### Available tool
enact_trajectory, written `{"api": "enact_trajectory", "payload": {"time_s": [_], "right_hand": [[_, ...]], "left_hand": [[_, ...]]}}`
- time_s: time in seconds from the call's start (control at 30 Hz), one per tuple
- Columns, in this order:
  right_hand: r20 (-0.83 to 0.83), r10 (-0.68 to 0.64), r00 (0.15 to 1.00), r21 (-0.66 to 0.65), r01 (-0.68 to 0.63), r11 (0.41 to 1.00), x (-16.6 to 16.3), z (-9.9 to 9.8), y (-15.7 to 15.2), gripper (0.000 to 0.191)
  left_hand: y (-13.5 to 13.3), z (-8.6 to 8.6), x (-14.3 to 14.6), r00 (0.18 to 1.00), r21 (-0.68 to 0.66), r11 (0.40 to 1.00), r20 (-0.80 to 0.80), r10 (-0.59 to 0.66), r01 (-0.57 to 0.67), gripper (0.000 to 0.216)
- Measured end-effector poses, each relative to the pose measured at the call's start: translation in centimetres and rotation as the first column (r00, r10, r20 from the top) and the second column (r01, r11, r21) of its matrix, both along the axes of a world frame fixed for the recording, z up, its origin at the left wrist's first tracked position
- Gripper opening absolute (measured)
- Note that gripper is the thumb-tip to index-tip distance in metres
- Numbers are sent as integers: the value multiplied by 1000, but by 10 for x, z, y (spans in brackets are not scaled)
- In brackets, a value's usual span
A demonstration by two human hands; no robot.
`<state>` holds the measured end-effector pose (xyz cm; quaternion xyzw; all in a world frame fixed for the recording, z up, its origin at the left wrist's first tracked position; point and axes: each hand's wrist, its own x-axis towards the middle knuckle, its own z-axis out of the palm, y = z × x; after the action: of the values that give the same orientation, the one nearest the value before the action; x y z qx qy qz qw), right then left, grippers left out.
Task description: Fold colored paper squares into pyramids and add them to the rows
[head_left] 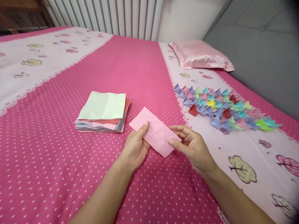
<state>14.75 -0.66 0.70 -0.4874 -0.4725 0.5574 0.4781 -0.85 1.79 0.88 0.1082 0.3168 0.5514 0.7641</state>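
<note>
A pink sheet of paper [155,132], rectangular and apparently folded in half, is held above the bed between both hands. My left hand [136,147] grips its left part, thumb on top and fingers underneath. At the right end, my right hand [192,146] pinches the paper, its thumb on the face and its fingers behind the edge. Faint creases run across the pink surface. Left of the hands lies a stack of coloured paper sheets [101,107], with a creased pale green one on top. To the right stand several small folded paper boats [218,107] in rows.
The bed [140,68] has a pink dotted sheet with white printed bands. A shiny pink pillow [201,56] lies at the far right, beside a grey panel [261,46]. A white radiator [112,15] stands behind the bed's far edge.
</note>
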Motion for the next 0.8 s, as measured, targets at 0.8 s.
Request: {"api": "enact_trajectory", "payload": {"time_s": [0.8], "right_hand": [[580, -570, 582, 812, -476, 339, -6, -11, -11, 24]], "left_hand": [[-1, 3, -10, 967, 5, 968, 47, -251, 251, 23]]}}
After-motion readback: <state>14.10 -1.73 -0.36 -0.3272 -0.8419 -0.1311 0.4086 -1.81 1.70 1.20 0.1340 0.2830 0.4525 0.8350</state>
